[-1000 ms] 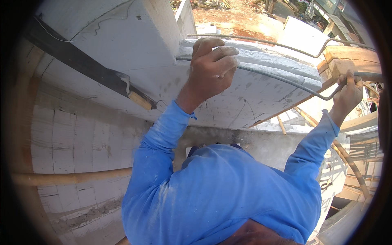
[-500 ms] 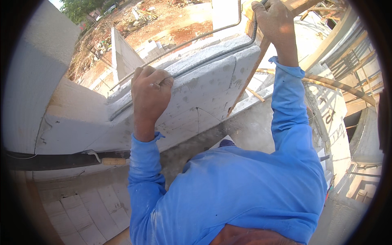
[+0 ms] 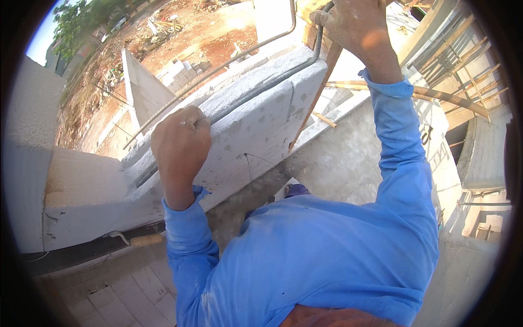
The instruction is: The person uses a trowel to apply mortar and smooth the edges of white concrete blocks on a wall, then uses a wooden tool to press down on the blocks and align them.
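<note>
My left hand (image 3: 182, 147) is closed on a steel reinforcing bar (image 3: 253, 98) that lies along the top of a pale block wall (image 3: 245, 131). At its right end this bar bends upward, and my right hand (image 3: 357, 35) is closed around that upright part. Fingers hide both gripped spots. A second bent steel bar (image 3: 220, 64) runs roughly alongside on the far side, its right end also turned up; neither hand visibly holds it. A dark groove (image 3: 146, 175) shows in the wall top beyond my left hand.
A wooden-handled tool (image 3: 146, 240) lies on a dark ledge at lower left. A pale wall (image 3: 30, 152) rises at far left. Timber props and poles (image 3: 452, 101) stand to the right. Beyond the wall are red soil, rubble and stacked blocks (image 3: 177, 75).
The view has shifted, so the wall and bars sit further left and lower. Both hands keep their grip on the near bar, with little visible movement along it.
</note>
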Tool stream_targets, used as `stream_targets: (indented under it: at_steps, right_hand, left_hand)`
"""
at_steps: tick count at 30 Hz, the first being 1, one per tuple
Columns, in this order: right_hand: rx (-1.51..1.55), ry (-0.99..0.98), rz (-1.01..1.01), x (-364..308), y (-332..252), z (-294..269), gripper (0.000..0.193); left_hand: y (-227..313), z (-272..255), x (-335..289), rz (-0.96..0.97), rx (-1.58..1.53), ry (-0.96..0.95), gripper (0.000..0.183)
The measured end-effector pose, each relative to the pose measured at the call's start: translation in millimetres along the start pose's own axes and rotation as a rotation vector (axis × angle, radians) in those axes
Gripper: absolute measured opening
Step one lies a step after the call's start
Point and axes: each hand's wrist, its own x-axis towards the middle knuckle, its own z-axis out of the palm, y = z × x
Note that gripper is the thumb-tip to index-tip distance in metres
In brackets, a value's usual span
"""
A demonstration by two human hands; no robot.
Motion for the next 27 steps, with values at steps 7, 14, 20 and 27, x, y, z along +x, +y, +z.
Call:
stream_targets:
  at_steps: [7, 14, 20, 27]
  right_hand:
    - [0.041, -0.239, -0.071, -12, 13, 8, 0.009]
    - [0.084, -0.109, -0.160, -23, 11, 9, 0.007]
    - [0.152, 0.009, -0.193, -29, 9, 18, 0.011]
    - [0.264, -0.061, -0.185, -23, 27, 9, 0.023]
  left_hand:
    - [41, 11, 2, 0.168, 0.019, 0.053, 0.015]
    - [82, 62, 22, 0.379, -0.005, 0.116, 0.019]
    - [80, 72, 21, 0.500, 0.129, 0.151, 0.017]
    - [81, 78, 27, 0.526, 0.127, 0.248, 0.019]
